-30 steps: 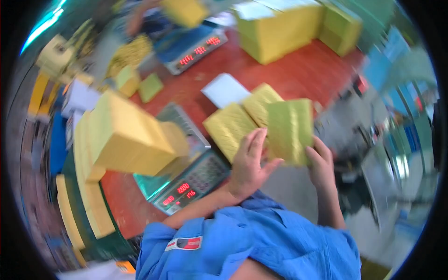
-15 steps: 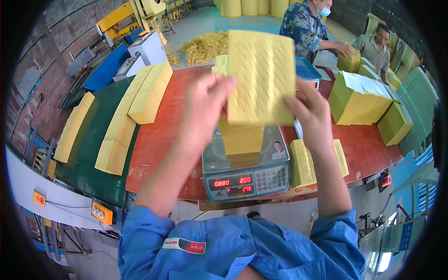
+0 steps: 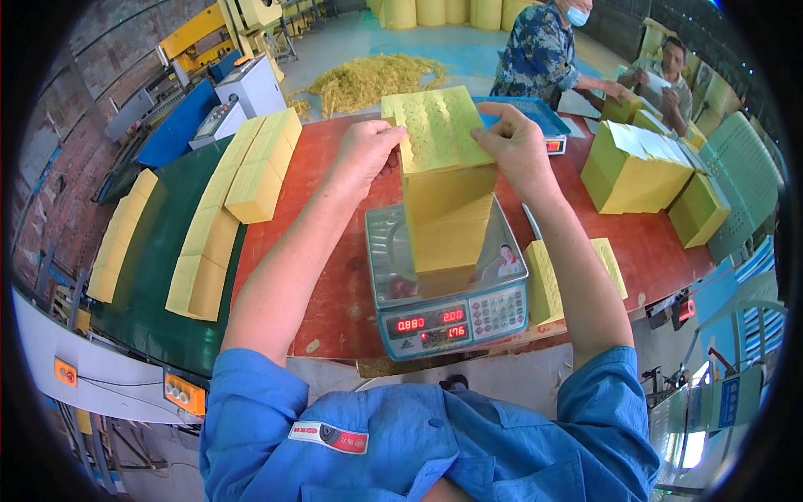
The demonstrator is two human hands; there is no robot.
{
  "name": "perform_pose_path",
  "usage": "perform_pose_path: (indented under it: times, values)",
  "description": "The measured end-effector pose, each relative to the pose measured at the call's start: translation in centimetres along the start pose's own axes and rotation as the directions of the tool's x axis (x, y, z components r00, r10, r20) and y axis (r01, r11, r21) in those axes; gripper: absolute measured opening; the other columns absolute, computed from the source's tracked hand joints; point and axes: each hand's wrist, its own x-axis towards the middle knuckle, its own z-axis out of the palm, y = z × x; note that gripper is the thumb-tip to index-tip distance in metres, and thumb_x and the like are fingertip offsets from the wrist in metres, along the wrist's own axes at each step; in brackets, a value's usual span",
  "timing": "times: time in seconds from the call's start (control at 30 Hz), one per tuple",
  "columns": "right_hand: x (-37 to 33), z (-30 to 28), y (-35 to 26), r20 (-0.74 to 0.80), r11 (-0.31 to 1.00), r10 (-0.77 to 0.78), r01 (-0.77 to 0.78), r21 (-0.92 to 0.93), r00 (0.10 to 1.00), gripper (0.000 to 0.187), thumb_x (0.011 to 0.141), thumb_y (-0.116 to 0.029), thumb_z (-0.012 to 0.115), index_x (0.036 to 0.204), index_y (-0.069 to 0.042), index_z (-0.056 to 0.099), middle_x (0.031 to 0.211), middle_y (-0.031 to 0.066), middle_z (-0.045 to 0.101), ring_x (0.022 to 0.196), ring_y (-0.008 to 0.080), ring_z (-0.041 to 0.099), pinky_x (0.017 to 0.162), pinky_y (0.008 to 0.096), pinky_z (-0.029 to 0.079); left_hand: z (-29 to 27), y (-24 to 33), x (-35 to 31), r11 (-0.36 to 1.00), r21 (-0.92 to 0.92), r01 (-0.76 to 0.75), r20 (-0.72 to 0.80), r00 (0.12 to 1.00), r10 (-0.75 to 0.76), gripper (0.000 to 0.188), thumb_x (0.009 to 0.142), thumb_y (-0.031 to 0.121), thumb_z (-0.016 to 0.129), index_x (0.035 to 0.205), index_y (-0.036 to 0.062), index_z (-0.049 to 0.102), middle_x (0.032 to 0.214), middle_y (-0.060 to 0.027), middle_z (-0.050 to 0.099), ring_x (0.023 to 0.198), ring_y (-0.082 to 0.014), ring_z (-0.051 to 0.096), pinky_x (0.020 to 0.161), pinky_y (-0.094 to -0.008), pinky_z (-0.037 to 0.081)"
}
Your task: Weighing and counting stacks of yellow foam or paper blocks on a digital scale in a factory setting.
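A tall block of yellow paper (image 3: 449,219) stands on the metal pan of a digital scale (image 3: 391,251) in front of me. On its top lies a thin stack of embossed yellow paper sheets (image 3: 438,130), dimpled in rows. My left hand (image 3: 364,157) pinches the stack's left edge between thumb and fingers. Opposite it, my right hand (image 3: 520,152) grips the right edge, thumb on top. How far the stack's underside rests on the block cannot be made out. Beside the scale, under my right forearm, stand smaller embossed yellow blocks (image 3: 545,284).
Rows of yellow paper blocks (image 3: 194,280) sit on a green conveyor belt (image 3: 149,280) at left. More blocks (image 3: 627,171) stand on the red table (image 3: 330,289) at right. Two people work at the far right, near a second scale with a blue tray (image 3: 535,115). Yellow scraps (image 3: 376,82) lie heaped behind.
Both hands have lowered the thin stack from upright in front of me to lying flat on the tall block. The seated co-worker now holds up a white sheet.
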Motion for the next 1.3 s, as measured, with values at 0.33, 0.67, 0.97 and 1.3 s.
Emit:
perform_pose_path:
  times: [0.33, 0.67, 0.97, 1.3]
  values:
    - [-0.6, 0.1, 1.1, -0.122, 0.998, -0.026, 0.018, -0.067, 0.992, 0.026, 0.081, -0.014, 0.072, 0.104, -0.002, 0.068, 0.069, 0.0031, 0.062, 0.063, 0.0097, 0.055, 0.063, 0.0272, 0.047, 0.4, -0.9, 0.6, 0.991, 0.104, -0.082, -0.024, 0.996, 0.085, 0.031, 0.091, 0.024, 0.061, 0.067, 0.0050, 0.058, 0.061, -0.0013, 0.056, 0.053, -0.0100, 0.051, 0.049, -0.0277, 0.038]
    - [-1.8, 1.6, 2.1, -0.207, 0.997, -0.055, 0.067, 0.050, 0.977, 0.017, 0.086, -0.014, 0.067, 0.093, 0.000, 0.065, 0.082, 0.0071, 0.061, 0.074, 0.0118, 0.054, 0.072, 0.0264, 0.046, 1.1, -2.4, -0.1, 0.641, 0.697, -0.322, -0.113, 0.834, 0.541, 0.035, 0.092, 0.028, 0.058, 0.076, -0.0026, 0.055, 0.071, -0.0239, 0.056, 0.065, -0.0410, 0.056, 0.059, -0.0459, 0.043]
    - [-7.7, -1.0, 1.3, -0.292, 0.851, 0.012, 0.144, 0.505, 0.956, 0.007, 0.096, -0.008, 0.056, 0.099, -0.003, 0.060, 0.095, 0.0038, 0.061, 0.087, 0.0103, 0.055, 0.082, 0.0257, 0.045, 1.1, -4.5, -13.8, 0.971, 0.050, -0.233, -0.408, 0.883, 0.233, 0.031, 0.101, 0.024, 0.049, 0.074, 0.0099, 0.050, 0.061, 0.0022, 0.045, 0.053, -0.0049, 0.040, 0.049, -0.0209, 0.030]
    - [-14.6, -1.6, 3.0, -0.101, 0.689, 0.135, -0.020, 0.724, 0.986, 0.009, 0.094, -0.001, 0.053, 0.100, 0.001, 0.060, 0.095, 0.0071, 0.064, 0.090, 0.0150, 0.061, 0.086, 0.0282, 0.047, 5.7, -3.4, -20.7, 0.950, -0.114, -0.292, -0.627, 0.762, 0.160, 0.027, 0.101, 0.021, 0.048, 0.080, 0.0049, 0.053, 0.062, -0.0043, 0.048, 0.052, -0.0099, 0.041, 0.046, -0.0243, 0.029]
